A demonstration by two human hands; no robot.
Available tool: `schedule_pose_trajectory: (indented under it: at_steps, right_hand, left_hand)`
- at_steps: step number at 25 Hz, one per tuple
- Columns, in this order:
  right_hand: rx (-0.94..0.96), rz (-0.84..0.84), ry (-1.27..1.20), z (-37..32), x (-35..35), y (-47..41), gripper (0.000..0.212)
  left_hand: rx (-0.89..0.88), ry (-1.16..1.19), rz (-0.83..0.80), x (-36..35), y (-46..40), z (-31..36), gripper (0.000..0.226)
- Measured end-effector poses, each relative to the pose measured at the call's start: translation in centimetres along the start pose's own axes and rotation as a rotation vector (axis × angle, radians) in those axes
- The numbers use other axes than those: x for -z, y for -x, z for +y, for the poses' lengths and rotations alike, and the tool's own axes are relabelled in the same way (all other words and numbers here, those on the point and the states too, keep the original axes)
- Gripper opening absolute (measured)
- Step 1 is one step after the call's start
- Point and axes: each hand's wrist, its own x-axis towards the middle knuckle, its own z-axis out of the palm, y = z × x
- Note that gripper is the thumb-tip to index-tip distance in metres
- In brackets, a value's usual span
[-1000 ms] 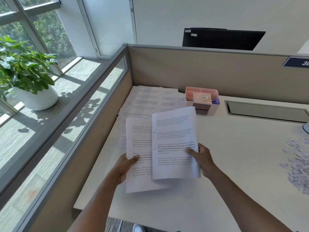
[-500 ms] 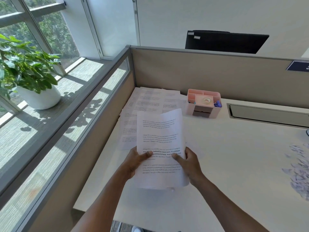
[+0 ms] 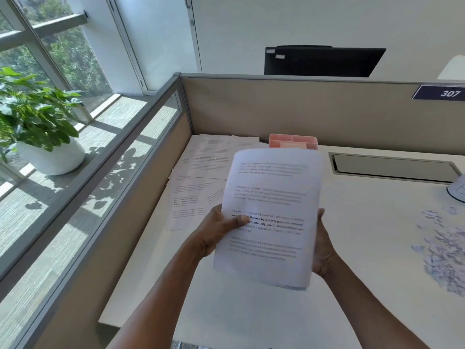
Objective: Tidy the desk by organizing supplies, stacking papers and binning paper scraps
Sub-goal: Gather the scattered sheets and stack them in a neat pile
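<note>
I hold a small stack of printed sheets upright above the white desk. My left hand grips its left edge with the thumb across the text. My right hand clasps the right edge from behind. More printed sheets lie spread in the desk's far left corner. A pink organizer stands behind the held stack, mostly hidden by it. A heap of paper scraps lies at the right.
Beige partition walls close the desk at the back and left. A grey cable slot is set into the desk at the back right. A potted plant stands on the window sill at left.
The two separate sheets came together into one stack, which both hands raised and tilted upright. My right hand shifted from the front to the stack's right edge.
</note>
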Motion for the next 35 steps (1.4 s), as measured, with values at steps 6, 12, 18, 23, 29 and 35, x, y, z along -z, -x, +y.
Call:
schedule_pose_trajectory:
  at_steps: [6,12,18,23,29,35]
  right_hand:
    - [0.325,0.203,0.566,-2.7,0.5,1.0,0.044]
    - [0.413,0.406,0.947,-3.3,2.9,2.8,0.019]
    - [0.667,0.589,1.196,-2.2,5.4,3.9,0.015]
    - [0.601,0.553,1.268,-1.5,7.8,4.5,0.011]
    - [0.575,0.528,1.233,-1.5,9.2,5.0,0.012]
    - [0.51,0.47,1.185,-1.7,9.8,5.2,0.006]
  left_hand:
    - [0.055,-0.009,0.115,-1.7,-1.2,-2.6,0.049]
    - [0.075,0.002,0.21,-4.5,-2.9,-6.4,0.039]
    - [-0.052,-0.009,0.399,-8.2,-3.5,-9.0,0.043]
    - [-0.085,-0.137,0.47,-10.1,-3.8,-10.8,0.023]
    - [-0.062,-0.131,0.526,-10.8,-4.1,-11.6,0.014]
    - [-0.005,-0.174,0.584,-11.0,-4.6,-11.3,0.018]
